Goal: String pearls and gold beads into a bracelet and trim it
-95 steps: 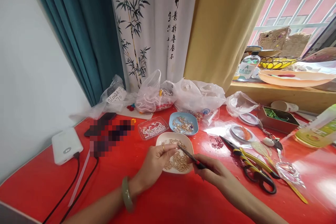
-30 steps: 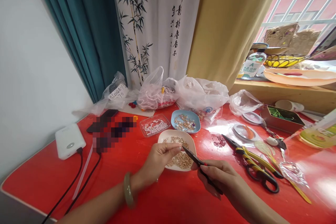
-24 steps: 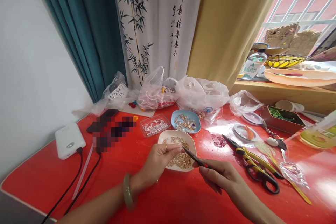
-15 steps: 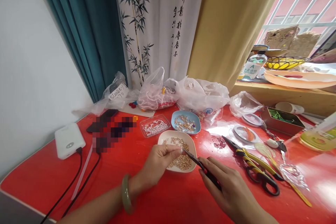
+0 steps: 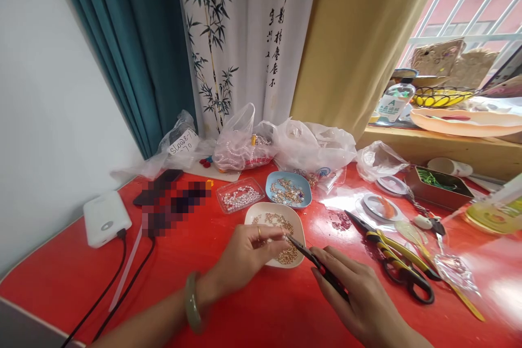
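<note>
Above the cream dish (image 5: 299, 223) of small gold beads (image 5: 287, 255), my two hands come together. My left hand (image 5: 247, 253), with a ring and a green bangle (image 5: 193, 303), has thumb and fingertips brought close around something too small to make out. In my right hand (image 5: 361, 288) is a pair of pliers (image 5: 299, 248) with dark handles. Their narrow jaws point up and left and reach my left fingertips. Behind the cream dish stand a blue dish (image 5: 309, 191) of mixed beads and a clear tray (image 5: 220, 199) of pearl beads.
Yellow-and-black pliers (image 5: 369, 235) and black-handled scissors (image 5: 424, 291) lie at the right, near wire spools (image 5: 381, 207) and a tin (image 5: 438, 196). Plastic bags (image 5: 314, 147) line the back. A white device (image 5: 106, 220) with a cable sits at the left.
My left thumb has dropped a little from the fingers beside the pliers' tip. The pliers and my right hand have shifted slightly right and down.
</note>
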